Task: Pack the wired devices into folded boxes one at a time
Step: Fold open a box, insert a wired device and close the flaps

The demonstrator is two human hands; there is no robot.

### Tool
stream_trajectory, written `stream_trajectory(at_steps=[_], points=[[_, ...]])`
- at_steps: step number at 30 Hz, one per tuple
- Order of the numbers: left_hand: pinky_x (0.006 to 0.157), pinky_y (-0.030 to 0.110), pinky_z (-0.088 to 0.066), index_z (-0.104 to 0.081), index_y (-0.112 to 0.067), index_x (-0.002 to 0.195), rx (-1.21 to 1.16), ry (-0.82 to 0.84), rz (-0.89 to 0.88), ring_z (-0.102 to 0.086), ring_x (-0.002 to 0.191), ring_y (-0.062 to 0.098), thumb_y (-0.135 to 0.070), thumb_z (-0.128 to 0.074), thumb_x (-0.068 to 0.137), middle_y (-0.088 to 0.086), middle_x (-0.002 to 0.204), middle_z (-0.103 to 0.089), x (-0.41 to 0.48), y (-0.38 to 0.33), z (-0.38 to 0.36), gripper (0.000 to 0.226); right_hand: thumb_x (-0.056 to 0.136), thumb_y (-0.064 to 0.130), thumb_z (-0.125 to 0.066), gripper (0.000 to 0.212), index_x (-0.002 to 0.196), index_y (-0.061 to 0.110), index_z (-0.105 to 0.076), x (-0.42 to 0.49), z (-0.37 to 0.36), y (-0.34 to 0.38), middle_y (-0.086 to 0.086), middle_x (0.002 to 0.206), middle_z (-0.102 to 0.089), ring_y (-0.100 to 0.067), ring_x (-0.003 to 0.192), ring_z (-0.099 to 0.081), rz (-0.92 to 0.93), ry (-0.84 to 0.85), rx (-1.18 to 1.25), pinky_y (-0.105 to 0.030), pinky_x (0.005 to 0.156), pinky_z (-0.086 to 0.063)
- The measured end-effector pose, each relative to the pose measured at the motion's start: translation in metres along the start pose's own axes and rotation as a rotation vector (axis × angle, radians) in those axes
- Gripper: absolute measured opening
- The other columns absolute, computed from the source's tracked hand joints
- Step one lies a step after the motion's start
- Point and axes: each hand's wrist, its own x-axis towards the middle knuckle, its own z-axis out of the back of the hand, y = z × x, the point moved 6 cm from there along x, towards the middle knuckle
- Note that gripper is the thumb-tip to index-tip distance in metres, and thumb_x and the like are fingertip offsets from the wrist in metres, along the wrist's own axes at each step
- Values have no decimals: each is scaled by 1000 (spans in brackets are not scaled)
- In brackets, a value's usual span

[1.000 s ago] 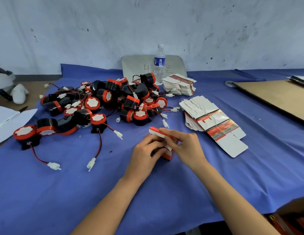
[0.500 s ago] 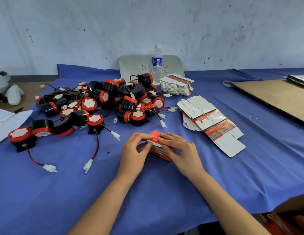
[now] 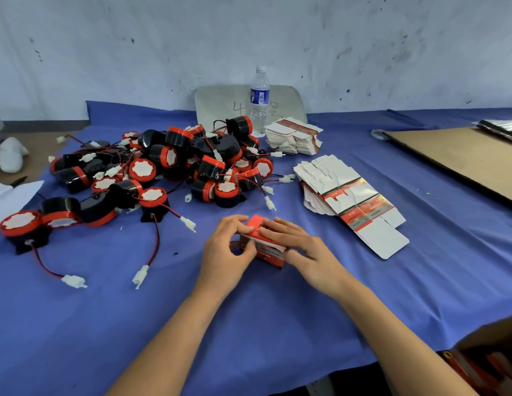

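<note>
Blue cloth (image 3: 277, 324) is spread under everything. To close the small red box (image 3: 267, 248) well, steady its body and tuck the flap squarely; whether it's seated, I can't tell. The left hand (image 3: 226, 250) pinches the box's end with curled fingers; the right hand (image 3: 304, 248) lies flat-fingered on the lid, pressing. Beyond lie wired devices (image 3: 175, 167) and flat blanks (image 3: 349, 201).
</note>
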Motion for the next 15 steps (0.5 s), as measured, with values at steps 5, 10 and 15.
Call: stream_trajectory(at_steps=[5, 10, 15], points=[[90, 39, -53, -61, -22, 95, -62, 105, 35, -58, 115, 10, -2, -66, 86, -17, 131, -53, 0, 2, -4, 22, 87, -11, -40, 66, 130, 36, -55, 5, 6, -1, 23, 143, -43, 6, 141, -23, -22, 125, 47, -15, 113, -22], [92, 44, -51, -61, -21, 94, -123, 127, 55, -58, 115, 9, -3, -66, 88, -13, 126, -58, 1, 2, -5, 19, 90, -12, -47, 62, 131, 34, -53, 9, 11, -4, 18, 145, -44, 6, 142, -20, -48, 246, 84, -11, 110, -23], [92, 44, -52, -61, -16, 95, -120, 138, 55, -58, 114, 9, -2, -65, 88, -12, 125, -58, 1, 1, -5, 17, 94, -5, -54, 52, 133, 30, -51, 14, 19, -3, 17, 147, -42, 3, 144, -16, -49, 413, 86, -24, 117, -22]])
